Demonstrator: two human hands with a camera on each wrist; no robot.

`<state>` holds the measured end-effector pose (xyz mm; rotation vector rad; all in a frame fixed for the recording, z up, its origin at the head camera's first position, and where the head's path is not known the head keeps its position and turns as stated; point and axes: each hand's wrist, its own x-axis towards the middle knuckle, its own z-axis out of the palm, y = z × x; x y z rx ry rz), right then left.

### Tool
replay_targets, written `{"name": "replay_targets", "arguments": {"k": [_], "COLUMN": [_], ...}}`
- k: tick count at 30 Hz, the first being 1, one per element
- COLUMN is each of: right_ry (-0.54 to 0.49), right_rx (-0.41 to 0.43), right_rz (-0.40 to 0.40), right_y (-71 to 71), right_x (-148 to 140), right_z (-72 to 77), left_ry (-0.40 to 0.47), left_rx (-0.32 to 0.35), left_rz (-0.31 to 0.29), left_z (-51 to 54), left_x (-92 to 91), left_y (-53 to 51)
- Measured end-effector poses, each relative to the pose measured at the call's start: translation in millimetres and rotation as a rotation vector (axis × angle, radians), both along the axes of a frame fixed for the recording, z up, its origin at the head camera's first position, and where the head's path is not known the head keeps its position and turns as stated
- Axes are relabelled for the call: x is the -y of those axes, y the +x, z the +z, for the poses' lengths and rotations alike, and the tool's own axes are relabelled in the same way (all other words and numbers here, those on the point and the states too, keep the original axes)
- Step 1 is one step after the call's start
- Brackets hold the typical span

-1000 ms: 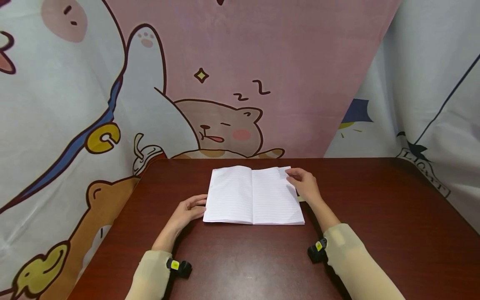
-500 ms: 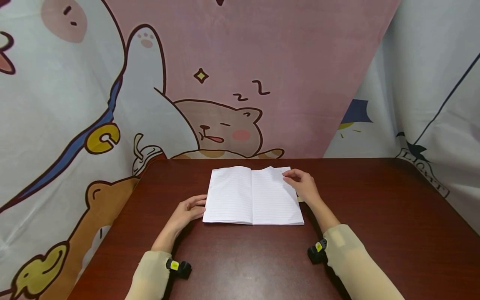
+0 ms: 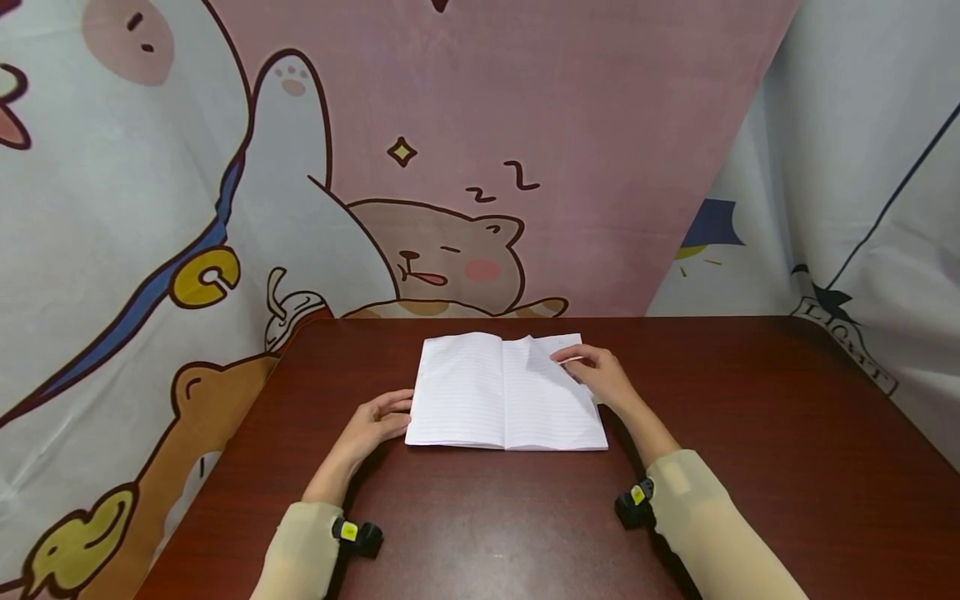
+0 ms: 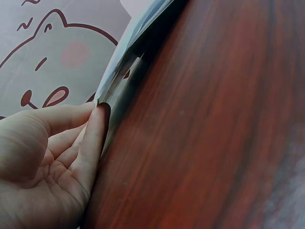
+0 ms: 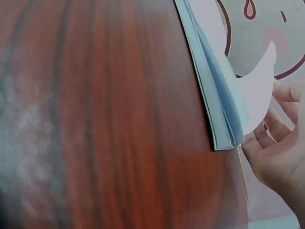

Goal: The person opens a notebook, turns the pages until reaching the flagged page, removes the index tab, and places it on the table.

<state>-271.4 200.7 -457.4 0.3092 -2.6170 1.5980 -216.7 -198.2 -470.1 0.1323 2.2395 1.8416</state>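
Observation:
An open lined notebook (image 3: 461,396) lies on the brown table, its white pages spread to both sides. At its left edge my left hand (image 3: 373,421) pinches the cover and pages; in the left wrist view the thumb rests above the edge and a finger below it. My right hand (image 3: 606,379) holds the upper outer corner of a right-hand page (image 5: 259,93) between thumb and fingers. That page curls up and inward, and the sheet beneath shows at the top right corner. In the right wrist view, the lower pages and cover stay flat.
Dark reddish-brown table (image 3: 480,525) surrounds the notebook. A cartoon-printed cloth (image 3: 600,150) hangs behind and at both sides. Each sleeve cuff carries a small black camera (image 3: 367,539).
My right hand has moved left and slightly toward me, drawing the page corner inward so the sheet bends up more. My left hand stays in place at the left edge.

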Motion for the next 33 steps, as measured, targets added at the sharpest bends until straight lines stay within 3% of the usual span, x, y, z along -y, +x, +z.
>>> {"name": "replay_targets", "arguments": {"k": [8,21,27,33], "right_ry": [-0.036,-0.082,-0.053,-0.060], "right_rx": [0.036,-0.016,-0.097,-0.097], "right_rz": [0.084,0.261,0.283,0.287], "right_y": [1.2,-0.3,0.2,0.8], "right_x": [3,8,13,20], "right_z": [0.4,-3.9,-6.3,-7.4], "left_ry": [-0.002,-0.006,-0.020,-0.016], "left_rx": [-0.003,0.005,0.001,-0.002], "left_rz": [-0.002,0.006,0.008,0.002], "left_z": [-1.0,-0.3,0.4,0.0], "left_x": [0.3,1.1,0.6,-0.1], "left_y": [0.0,0.6,0.3,0.2]}}
